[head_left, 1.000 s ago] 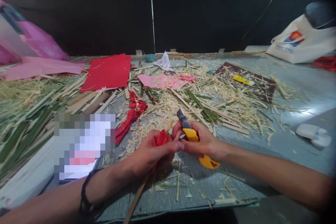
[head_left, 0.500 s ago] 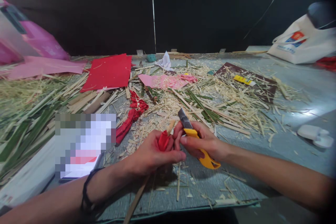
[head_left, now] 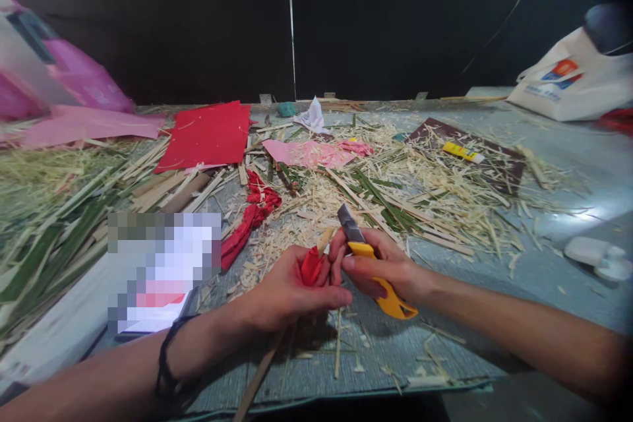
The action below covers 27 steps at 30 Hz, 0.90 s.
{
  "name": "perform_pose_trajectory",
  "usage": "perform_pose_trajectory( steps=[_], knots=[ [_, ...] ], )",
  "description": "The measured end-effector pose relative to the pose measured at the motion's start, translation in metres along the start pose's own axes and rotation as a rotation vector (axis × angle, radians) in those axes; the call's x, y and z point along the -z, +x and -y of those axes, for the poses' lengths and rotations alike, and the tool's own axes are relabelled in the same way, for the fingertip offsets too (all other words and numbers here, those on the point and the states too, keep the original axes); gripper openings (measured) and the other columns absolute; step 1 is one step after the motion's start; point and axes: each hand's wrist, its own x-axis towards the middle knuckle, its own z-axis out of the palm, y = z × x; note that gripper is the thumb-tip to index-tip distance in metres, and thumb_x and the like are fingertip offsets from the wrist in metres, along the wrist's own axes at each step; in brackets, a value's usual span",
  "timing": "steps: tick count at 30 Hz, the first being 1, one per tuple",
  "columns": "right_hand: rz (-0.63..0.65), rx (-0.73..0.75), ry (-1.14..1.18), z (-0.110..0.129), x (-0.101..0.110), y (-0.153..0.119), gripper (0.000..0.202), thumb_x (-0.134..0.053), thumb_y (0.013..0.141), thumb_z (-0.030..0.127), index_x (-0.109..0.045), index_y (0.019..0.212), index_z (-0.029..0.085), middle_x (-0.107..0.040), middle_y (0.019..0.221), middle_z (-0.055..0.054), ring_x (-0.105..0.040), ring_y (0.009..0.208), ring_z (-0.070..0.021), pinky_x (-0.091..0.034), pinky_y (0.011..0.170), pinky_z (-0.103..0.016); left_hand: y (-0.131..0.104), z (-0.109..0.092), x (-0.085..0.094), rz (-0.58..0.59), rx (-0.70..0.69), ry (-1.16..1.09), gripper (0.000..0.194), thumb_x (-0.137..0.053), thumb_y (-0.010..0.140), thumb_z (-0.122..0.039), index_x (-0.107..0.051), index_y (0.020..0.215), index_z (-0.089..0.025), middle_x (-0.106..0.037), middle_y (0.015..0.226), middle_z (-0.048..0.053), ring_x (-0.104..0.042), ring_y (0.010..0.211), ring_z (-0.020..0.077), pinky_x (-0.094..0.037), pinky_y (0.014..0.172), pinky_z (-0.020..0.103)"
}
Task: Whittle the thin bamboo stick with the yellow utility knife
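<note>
My left hand [head_left: 291, 287] is closed around a thin wooden strip [head_left: 325, 241] with red paper [head_left: 311, 266] wrapped about it near the tip. A long strip end [head_left: 260, 376] comes out below this hand, toward the near edge; whether it is the same piece is hidden. In my right hand [head_left: 383, 264] is a yellow utility knife [head_left: 393, 303], its blade [head_left: 350, 221] out and pointing up and away from me. The fingertips of both hands meet or nearly meet beside the red paper. Twisted red crepe paper [head_left: 250, 217] lies just beyond my left hand.
Shavings and bamboo strips [head_left: 380, 198] cover the middle. Farther off lie red paper [head_left: 205, 135], torn pink paper [head_left: 311, 153] and a yellow glue stick [head_left: 462, 151]. A phone [head_left: 168, 277] is at left, a white earbud case [head_left: 598, 257] and tote bag [head_left: 568, 79] at right.
The whole view has shifted very slightly. Both hands keep the same grip on the strip and the knife.
</note>
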Motion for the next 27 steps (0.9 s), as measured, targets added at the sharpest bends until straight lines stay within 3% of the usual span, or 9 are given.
perform_pose_trajectory(
  steps=[7, 19, 27],
  knots=[
    [-0.034, -0.030, -0.029, -0.0006, -0.0006, -0.0017, 0.020, -0.070, 0.095, 0.032, -0.063, 0.103, 0.016, -0.053, 0.061, 0.005, -0.040, 0.040, -0.0029, -0.032, 0.037, -0.012, -0.0011, 0.0037, -0.0016, -0.019, 0.060, -0.071, 0.050, -0.070, 0.088, -0.048, -0.047, 0.055, -0.017, -0.040, 0.046, -0.006, -0.030, 0.041, 0.0045, -0.018, 0.042, 0.023],
    [-0.037, -0.038, -0.052, 0.0027, -0.0027, -0.0015, 0.020, -0.070, 0.094, 0.033, -0.063, 0.101, 0.016, -0.055, 0.061, 0.004, -0.040, 0.040, -0.0040, -0.032, 0.037, -0.014, -0.0005, 0.0039, -0.0029, -0.031, 0.072, -0.138, 0.044, -0.070, 0.086, -0.042, -0.051, 0.056, -0.017, -0.044, 0.046, -0.005, -0.034, 0.041, 0.0054, -0.022, 0.042, 0.022],
    [-0.013, -0.020, -0.043, 0.0017, -0.0021, -0.0009, 0.021, -0.070, 0.094, 0.033, -0.063, 0.105, 0.016, -0.062, 0.073, 0.000, -0.042, 0.041, -0.0034, -0.032, 0.037, -0.014, -0.0013, 0.0073, -0.0034, -0.022, 0.172, -0.345, 0.036, -0.068, 0.084, -0.038, -0.052, 0.059, -0.018, -0.039, 0.049, -0.006, -0.033, 0.041, 0.0069, -0.021, 0.040, 0.022]
  ],
)
